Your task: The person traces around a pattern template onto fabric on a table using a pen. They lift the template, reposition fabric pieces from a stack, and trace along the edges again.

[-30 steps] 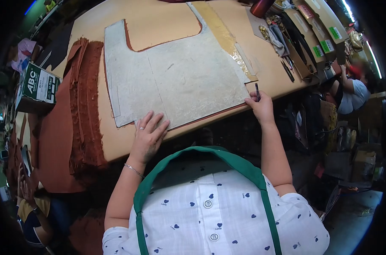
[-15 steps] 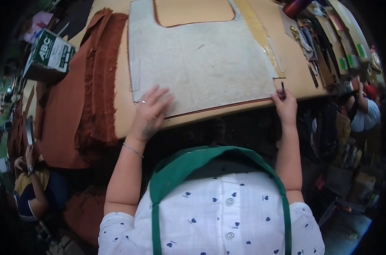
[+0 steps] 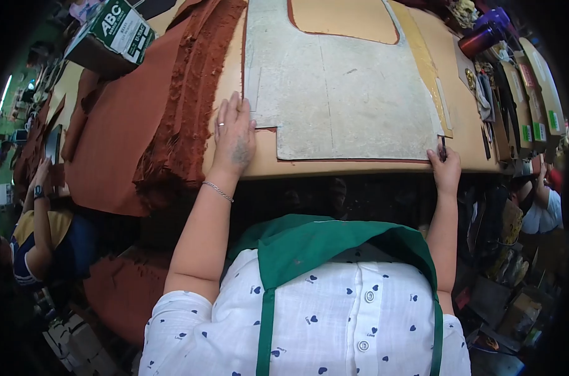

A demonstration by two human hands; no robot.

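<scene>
A large grey-white pattern board [image 3: 360, 106] with a rounded cut-out lies flat on the tan table [image 3: 259, 156]. Thin reddish-brown edges of a sheet show beneath it. My left hand [image 3: 235, 138] rests flat, fingers stretched out, at the board's left edge by the notched corner. At the lower right corner, my right hand [image 3: 446, 168] pinches a slim dark pen-like tool [image 3: 443, 148], held upright against the board's edge. Its tip is hidden. Yellow tape [image 3: 427, 69] runs along the board's right side.
Stacked reddish-brown leather sheets [image 3: 140, 125] lie to the left, with a green and white ABC box [image 3: 112, 37] behind. Along the right stand a dark red tumbler [image 3: 479, 41], loose tools and long boxes [image 3: 535, 94]. Other people sit at far left and far right.
My left hand has moved from the board's lower left area to its left edge. My right hand stays near the lower right corner with the tool. The camera view has shifted.
</scene>
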